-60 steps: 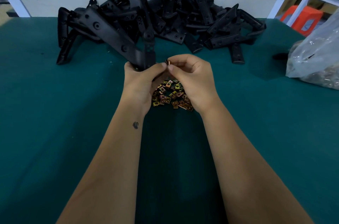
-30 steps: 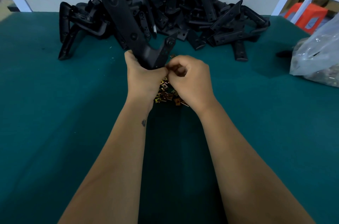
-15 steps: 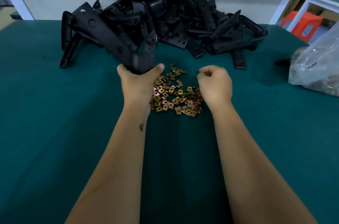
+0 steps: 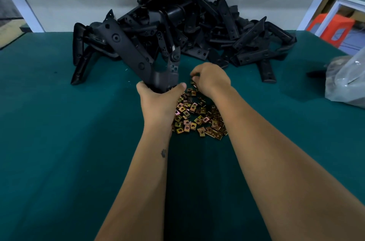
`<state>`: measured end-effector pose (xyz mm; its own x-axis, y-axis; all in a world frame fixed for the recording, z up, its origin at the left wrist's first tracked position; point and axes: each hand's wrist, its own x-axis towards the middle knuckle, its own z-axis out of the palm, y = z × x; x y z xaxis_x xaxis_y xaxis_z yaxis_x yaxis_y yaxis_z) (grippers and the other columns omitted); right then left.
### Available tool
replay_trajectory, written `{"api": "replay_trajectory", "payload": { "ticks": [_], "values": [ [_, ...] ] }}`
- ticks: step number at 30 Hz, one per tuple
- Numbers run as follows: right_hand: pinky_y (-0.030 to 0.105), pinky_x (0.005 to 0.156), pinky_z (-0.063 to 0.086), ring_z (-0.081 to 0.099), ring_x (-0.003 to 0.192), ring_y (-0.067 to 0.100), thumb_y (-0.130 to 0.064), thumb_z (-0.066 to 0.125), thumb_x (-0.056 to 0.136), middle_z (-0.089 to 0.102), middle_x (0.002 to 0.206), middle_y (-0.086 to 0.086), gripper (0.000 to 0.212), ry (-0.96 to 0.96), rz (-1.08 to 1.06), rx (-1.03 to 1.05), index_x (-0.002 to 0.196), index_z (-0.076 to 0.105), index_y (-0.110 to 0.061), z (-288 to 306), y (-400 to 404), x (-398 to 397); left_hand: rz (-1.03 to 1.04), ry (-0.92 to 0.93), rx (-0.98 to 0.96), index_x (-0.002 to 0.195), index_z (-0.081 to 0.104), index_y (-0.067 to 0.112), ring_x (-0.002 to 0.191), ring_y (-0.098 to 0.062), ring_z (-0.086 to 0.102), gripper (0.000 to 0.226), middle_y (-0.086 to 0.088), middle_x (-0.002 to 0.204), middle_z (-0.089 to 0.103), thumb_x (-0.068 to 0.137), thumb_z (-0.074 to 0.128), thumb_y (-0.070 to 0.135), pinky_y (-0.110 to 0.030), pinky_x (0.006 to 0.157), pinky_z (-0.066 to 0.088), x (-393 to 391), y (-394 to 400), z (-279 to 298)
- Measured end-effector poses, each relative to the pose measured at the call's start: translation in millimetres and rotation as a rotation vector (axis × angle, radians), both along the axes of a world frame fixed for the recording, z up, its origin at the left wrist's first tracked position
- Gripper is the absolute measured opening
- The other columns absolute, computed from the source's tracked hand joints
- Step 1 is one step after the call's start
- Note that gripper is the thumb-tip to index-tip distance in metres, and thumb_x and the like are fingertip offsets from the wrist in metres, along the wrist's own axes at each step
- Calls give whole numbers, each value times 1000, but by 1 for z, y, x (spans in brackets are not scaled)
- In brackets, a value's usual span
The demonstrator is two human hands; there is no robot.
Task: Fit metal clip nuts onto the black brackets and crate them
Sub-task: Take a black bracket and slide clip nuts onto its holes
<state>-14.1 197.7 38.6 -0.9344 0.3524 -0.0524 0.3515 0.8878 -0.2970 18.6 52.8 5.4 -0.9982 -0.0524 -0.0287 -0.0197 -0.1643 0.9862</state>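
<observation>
My left hand (image 4: 158, 100) grips the lower end of a long black bracket (image 4: 130, 51), which rises up and to the left from my fist. Beside it, a loose heap of small brass-coloured clip nuts (image 4: 197, 118) lies on the green table (image 4: 59, 142). My right hand (image 4: 211, 78) reaches over the far edge of that heap with fingers curled down onto the nuts; whether it pinches one is hidden. A big pile of black brackets (image 4: 197, 29) sits behind, against the wall.
A clear plastic bag (image 4: 347, 80) with dark contents lies at the right table edge. One black bracket (image 4: 266, 71) lies apart on the cloth right of my hands. An orange stool (image 4: 331, 27) and white shelving stand beyond the table's right corner.
My hands were together at the bracket's end, then parted. The bracket tipped from upright down to the left. My right hand moved forward to the far side of the nut heap.
</observation>
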Motion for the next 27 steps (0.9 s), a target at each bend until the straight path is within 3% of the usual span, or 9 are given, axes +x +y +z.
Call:
{"api": "replay_trajectory", "payload": {
  "ticks": [2,5,8,10,13,17,20,27],
  "values": [
    [32,80,49,59,103,26,-18,53,100,64,121,6,23,13,-53,-26,115,70,-21,-3,0,-3,-3,-6,6,95,42,27,79,-18,59,52,-6,98,61,68,86,20,-36,78,53,-1,0,0],
    [37,84,50,55,110,31,-22,55,100,55,125,12,22,88,-112,-9,115,67,-11,-10,-3,-1,-6,-26,19,96,42,26,72,-13,59,51,-5,95,62,70,86,20,-27,69,51,-1,-1,1],
    [30,70,42,58,92,20,-20,54,99,62,101,2,12,406,-155,-152,104,62,-12,-14,-9,14,-19,-34,31,98,42,25,55,-2,56,49,1,85,60,72,85,19,-16,55,47,-1,-1,2],
    [25,65,44,60,77,11,-17,58,96,64,85,-6,6,636,-171,-469,92,63,-17,-14,-17,30,-24,-27,28,99,43,23,50,1,54,49,4,80,59,73,84,18,-15,53,47,0,0,2],
    [23,68,55,66,69,9,-5,63,92,68,75,-1,14,796,-180,-1018,85,69,-15,-12,-28,56,-32,-25,7,99,43,24,51,1,55,48,7,76,59,73,84,21,-19,57,48,2,-1,3],
    [24,78,56,68,76,12,11,59,90,68,86,10,19,874,-125,-1505,99,70,-3,-15,-35,81,-80,-30,25,99,44,22,49,0,52,48,4,76,57,73,84,21,-16,50,45,5,-1,7],
    [25,81,56,70,81,15,13,60,88,66,93,14,22,887,-96,-1609,104,67,0,-18,-38,92,-135,-41,88,102,45,17,49,0,54,48,2,78,57,73,84,18,-17,48,44,10,1,8],
    [22,74,55,69,75,15,10,65,86,72,82,7,16,897,-61,-1612,97,70,-1,-17,-35,100,-162,-29,118,100,45,17,51,-1,54,48,4,79,56,73,84,17,-17,47,43,20,4,6]
  ]
}}
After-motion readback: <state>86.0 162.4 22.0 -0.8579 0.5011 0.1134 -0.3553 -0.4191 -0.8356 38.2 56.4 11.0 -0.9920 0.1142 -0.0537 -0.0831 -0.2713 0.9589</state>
